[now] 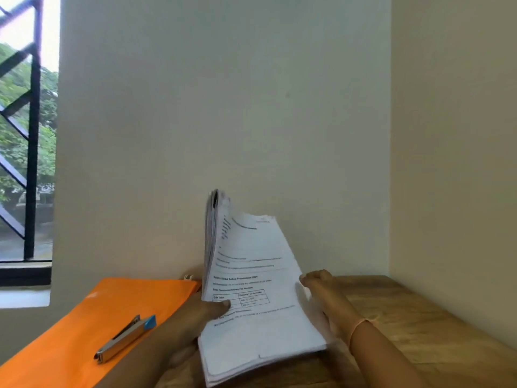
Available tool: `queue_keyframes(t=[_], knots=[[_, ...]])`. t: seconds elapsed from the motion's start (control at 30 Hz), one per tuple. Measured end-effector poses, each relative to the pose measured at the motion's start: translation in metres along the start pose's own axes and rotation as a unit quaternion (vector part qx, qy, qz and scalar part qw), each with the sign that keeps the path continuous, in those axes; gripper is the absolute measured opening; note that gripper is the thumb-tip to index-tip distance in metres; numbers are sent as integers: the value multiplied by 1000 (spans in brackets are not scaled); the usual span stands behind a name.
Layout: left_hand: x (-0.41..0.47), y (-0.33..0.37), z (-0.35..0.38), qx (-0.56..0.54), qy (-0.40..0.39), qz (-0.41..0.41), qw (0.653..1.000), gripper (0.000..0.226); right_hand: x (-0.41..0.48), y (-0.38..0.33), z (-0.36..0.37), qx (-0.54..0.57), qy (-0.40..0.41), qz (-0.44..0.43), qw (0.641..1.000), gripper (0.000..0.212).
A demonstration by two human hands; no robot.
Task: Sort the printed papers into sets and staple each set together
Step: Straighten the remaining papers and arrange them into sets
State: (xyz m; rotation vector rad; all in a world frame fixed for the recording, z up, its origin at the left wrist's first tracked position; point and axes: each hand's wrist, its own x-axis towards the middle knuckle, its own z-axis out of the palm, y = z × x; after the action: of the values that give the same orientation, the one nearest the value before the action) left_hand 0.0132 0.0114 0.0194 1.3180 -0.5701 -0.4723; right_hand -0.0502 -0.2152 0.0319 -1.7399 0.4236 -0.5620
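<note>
Left of the paper stack (257, 303), the stapler (124, 339) lies on the orange folder (84, 317). My left hand (195, 312) pinches the stack's left edge, thumb on the top sheet, and holds it tilted up. My right hand (321, 289) touches its right edge; I cannot tell whether it grips.

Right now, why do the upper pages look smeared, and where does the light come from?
Head view: the lifted pages of the printed papers are motion-blurred, while the lower text is half readable; daylight enters by the window at left, overexposed at its top; the stapler is fairly sharp.
</note>
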Motion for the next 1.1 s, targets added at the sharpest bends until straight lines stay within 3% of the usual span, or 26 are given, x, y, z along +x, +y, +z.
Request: queue_keyframes(t=[0.07,0.2,0.27,0.43,0.57,0.67,0.77,0.83,0.97,1.03,1.1], knots=[[1,-1,1,-1,48,11,999,34,3,6,3,-17,6,24,1000,37],[5,-5,1,-8,157,51,986,36,2,16,30,145,-36,100,984,74],[7,-6,4,-20,181,67,981,35,-5,19,45,214,-38,123,968,64],[7,-6,16,-130,163,89,974,23,-23,10,58,372,-198,125,898,27],[7,-2,14,-139,146,93,975,20,-15,2,39,329,-175,70,925,27],[12,5,-5,-156,232,129,952,23,-6,5,17,268,-144,25,952,28],[11,8,-34,-71,361,189,910,24,-1,12,0,195,-87,-19,977,32],[9,9,-43,-4,383,193,903,27,0,13,-6,147,-51,-49,987,29],[11,9,-37,171,330,145,917,44,-3,4,-11,0,62,-168,984,18],[13,4,-26,304,269,127,905,40,-3,1,-13,-52,115,-239,963,18],[15,-3,-16,392,227,145,880,52,-3,-1,-16,-58,148,-279,947,20]])
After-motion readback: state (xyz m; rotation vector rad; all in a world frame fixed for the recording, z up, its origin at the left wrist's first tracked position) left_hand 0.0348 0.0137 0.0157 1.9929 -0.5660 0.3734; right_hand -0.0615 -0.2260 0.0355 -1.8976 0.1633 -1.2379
